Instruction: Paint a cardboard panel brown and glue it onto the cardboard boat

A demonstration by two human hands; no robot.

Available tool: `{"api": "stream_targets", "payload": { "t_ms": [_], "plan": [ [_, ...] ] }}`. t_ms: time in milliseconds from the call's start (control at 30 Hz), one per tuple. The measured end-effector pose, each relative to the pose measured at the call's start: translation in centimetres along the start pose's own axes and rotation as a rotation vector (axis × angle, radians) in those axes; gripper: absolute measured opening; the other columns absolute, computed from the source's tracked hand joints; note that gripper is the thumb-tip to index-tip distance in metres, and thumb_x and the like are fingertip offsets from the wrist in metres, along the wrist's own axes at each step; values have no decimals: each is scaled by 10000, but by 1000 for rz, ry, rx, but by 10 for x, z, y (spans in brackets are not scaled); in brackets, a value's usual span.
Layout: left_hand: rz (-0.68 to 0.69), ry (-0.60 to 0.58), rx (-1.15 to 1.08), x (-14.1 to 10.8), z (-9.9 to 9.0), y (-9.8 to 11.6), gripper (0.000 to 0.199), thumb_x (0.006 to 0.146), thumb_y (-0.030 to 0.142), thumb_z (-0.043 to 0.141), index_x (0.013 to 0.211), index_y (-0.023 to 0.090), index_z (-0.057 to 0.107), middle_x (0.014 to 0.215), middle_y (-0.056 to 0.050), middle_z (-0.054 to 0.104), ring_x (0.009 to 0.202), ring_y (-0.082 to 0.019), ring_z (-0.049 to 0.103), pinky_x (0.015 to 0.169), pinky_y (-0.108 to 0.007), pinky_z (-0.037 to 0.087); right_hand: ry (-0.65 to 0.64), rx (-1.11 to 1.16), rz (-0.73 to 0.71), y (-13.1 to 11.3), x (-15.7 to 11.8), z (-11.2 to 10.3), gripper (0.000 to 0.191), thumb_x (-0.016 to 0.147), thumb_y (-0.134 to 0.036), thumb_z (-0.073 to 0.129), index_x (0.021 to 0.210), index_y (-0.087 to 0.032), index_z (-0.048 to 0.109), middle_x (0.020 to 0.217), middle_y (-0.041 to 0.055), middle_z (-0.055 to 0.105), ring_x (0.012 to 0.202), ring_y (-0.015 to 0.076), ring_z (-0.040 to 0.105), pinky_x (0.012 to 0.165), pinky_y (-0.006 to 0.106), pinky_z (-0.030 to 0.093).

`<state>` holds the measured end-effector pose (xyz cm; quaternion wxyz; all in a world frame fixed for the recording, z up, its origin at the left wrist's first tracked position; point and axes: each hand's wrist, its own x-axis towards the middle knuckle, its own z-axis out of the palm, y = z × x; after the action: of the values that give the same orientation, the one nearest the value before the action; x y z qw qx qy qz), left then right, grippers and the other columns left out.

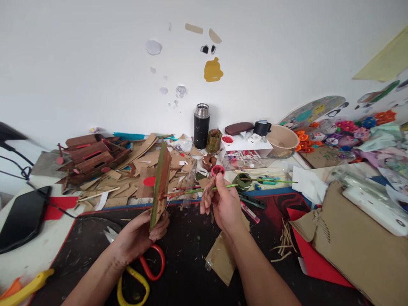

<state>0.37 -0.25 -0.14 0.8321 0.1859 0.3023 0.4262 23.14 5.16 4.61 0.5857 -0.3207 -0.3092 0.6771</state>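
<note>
Clear black mat (185,255) below and between the forearms, with room for short sideways moves. Tighter at the far edge: a jumble of cardboard scraps (127,187) right along the mat's border, and a brown cardboard piece (219,257) just beside the right forearm. To the right, a large carton (366,238) overlapping red paper (315,259), both crowding the mat.

Partly hidden: scissors (153,265) with red and yellow handles, middle behind the left wrist, yellow loop cut off below. Carton cut off at the picture's edge. Lower end of the strip behind left-hand fingers; hard to make out whether brush tip and strip actually touch.

In the left hand (145,229), fingers curled closed round the lower end of a stiff, flat strip (162,178), upright with a slight tilt, over the mat's far part; green along one edge, reddish-brown on the face. In the right hand (225,202), thumb and fingers pinched closed on a thin brush (186,192), green-handled, tip pointed at the brown face.

Beyond: smooth black flask (202,127), round green pot (244,182) with a stick across, rough brown model (92,157) of layered pieces.
</note>
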Motion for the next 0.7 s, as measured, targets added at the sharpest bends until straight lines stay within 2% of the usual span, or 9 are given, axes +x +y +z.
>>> {"api": "stream_targets", "payload": {
  "t_ms": [300,700],
  "plan": [
    [-1,-2,-3,0,1,1,321,826,364,835,696,156,629,618,22,437,544,-102,333,524,-241,370,-86,-20,20,11,1,-7,524,974,-612,654,677,-180,641,406,-32,541,296,130,523,325,208,366],
    [-8,5,24,-1,4,1,324,822,394,837,739,148,644,633,28,436,551,-100,317,533,-239,368,-11,5,10,-2,-2,0,492,885,-659,737,725,-203,650,476,-36,556,362,141,546,334,221,351]
  ]
}}
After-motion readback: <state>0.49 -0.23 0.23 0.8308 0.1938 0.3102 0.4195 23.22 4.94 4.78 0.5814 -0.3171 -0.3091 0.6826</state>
